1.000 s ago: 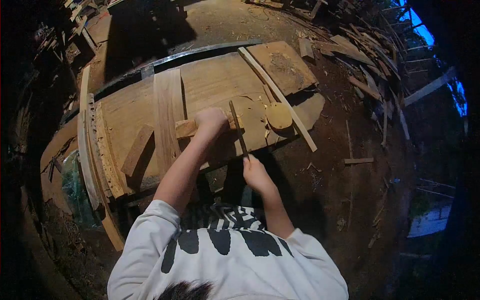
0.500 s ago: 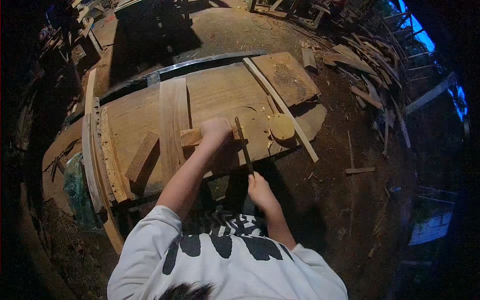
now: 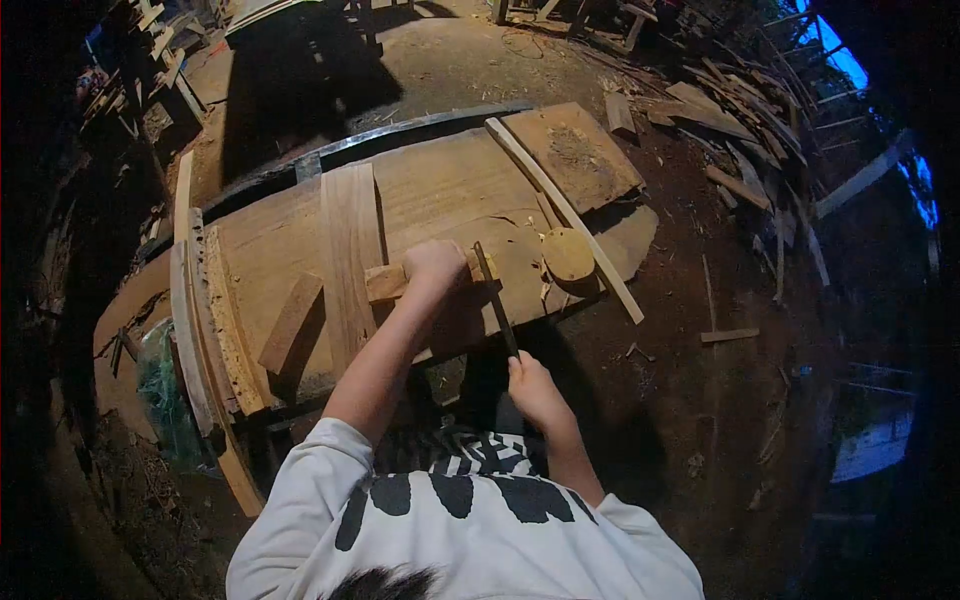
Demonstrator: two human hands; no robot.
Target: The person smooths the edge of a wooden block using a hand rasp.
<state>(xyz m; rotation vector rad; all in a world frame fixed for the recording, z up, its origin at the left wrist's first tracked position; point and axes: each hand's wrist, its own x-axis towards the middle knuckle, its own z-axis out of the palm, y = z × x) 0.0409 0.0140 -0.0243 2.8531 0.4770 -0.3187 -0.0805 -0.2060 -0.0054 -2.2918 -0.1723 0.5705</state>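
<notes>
My left hand is closed round a short wooden block that lies across the workbench. A narrow dark saw-like blade lies across the block's right end, just right of that hand. My right hand is wrapped round the near end of this tool, in front of the bench edge. To the right of the blade stands a round wooden piece, with pale chips beside it. A wide plank passes left of the block.
A loose block and long strips lie on the bench's left side. At the right are a long pale stick and a thick square board. Scrap wood is heaped on the ground beyond.
The whole view has shifted slightly, moving the bench and hands a little right in the picture. Both hands keep their grips, and the blade is still across the block.
</notes>
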